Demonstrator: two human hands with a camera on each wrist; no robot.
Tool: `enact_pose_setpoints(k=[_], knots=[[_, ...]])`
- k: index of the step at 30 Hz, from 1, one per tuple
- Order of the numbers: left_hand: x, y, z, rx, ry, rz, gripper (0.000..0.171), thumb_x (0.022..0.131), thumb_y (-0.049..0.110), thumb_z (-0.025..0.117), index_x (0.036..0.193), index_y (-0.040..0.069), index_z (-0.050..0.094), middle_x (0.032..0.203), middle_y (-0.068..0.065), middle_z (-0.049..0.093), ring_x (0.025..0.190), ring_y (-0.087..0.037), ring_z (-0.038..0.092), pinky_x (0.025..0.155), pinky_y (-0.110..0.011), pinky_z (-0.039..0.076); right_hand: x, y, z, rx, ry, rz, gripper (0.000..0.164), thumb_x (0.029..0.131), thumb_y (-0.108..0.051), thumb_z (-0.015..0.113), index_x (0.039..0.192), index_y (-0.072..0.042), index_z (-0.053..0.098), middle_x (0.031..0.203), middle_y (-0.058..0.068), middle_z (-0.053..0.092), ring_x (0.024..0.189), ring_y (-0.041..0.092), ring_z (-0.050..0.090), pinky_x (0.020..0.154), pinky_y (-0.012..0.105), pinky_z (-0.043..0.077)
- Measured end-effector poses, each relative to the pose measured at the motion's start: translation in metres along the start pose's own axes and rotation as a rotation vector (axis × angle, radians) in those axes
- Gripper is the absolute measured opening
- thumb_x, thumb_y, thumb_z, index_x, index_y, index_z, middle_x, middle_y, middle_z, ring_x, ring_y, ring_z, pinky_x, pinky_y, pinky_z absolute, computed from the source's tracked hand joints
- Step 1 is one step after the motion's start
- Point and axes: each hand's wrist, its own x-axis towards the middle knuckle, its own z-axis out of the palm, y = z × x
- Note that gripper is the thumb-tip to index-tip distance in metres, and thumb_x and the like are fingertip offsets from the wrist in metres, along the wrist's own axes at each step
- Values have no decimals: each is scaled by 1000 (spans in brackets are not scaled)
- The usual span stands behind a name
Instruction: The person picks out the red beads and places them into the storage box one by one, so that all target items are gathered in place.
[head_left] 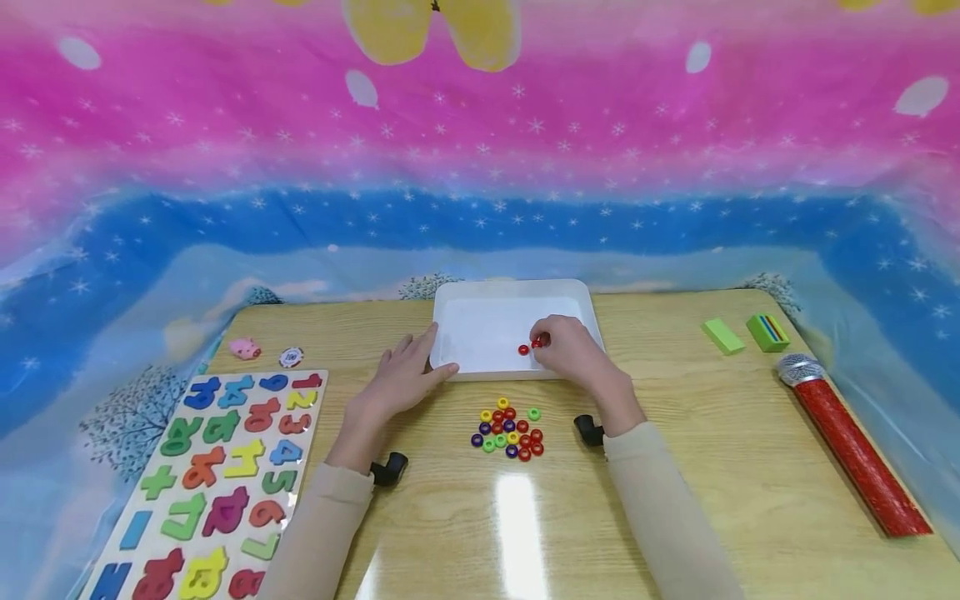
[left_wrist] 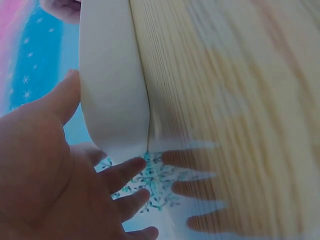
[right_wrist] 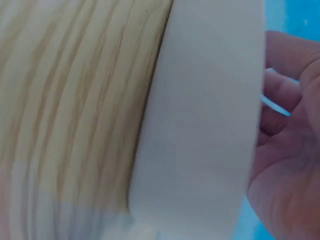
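Observation:
A shallow white tray (head_left: 480, 321) lies at the back of the table. My left hand (head_left: 405, 375) touches its front left corner with thumb and fingers spread; in the left wrist view the fingers reach around the tray's wall (left_wrist: 112, 80). Over the tray's front right part, my right hand (head_left: 573, 348) pinches a small red ring bead (head_left: 536, 342). Beside it, another red ring bead (head_left: 523, 350) lies on the tray floor. Behind the tray wall (right_wrist: 200, 115) in the right wrist view, the fingers are curled and their tips hidden.
Several loose ring beads (head_left: 511, 438) in red, yellow, green and purple lie in front of the tray. At left are a number puzzle board (head_left: 247, 408), a pig figure (head_left: 244, 348) and a chip (head_left: 291, 357). Green blocks (head_left: 723, 336) and a red microphone (head_left: 851, 450) lie at right.

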Motion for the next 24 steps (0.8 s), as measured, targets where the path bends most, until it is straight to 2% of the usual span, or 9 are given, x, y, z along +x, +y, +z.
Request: enact_pose_setpoints(k=[7, 15, 24], knots=[[-1, 2, 1, 2, -7, 1, 84, 87, 68, 38, 150, 29, -2, 157, 0, 11, 146, -30, 4, 114, -60, 2, 9, 4, 8, 3, -58, 96, 18, 79, -3, 56, 92, -8, 68, 86, 8, 63, 71, 21, 48, 57, 27, 38], [0, 1, 1, -8, -4, 1, 84, 86, 69, 36, 149, 30, -3, 158, 1, 11, 146, -29, 4, 115, -59, 2, 12, 7, 9, -18, -26, 96, 21, 80, -5, 57, 97, -7, 69, 101, 10, 63, 82, 23, 51, 67, 30, 43], [1, -1, 1, -16, -3, -1, 84, 86, 68, 38, 150, 29, -1, 157, 1, 12, 146, -28, 3, 115, -59, 2, 12, 6, 10, -22, -27, 82, 23, 80, -4, 56, 98, -6, 69, 96, 10, 62, 80, 22, 50, 66, 30, 42]])
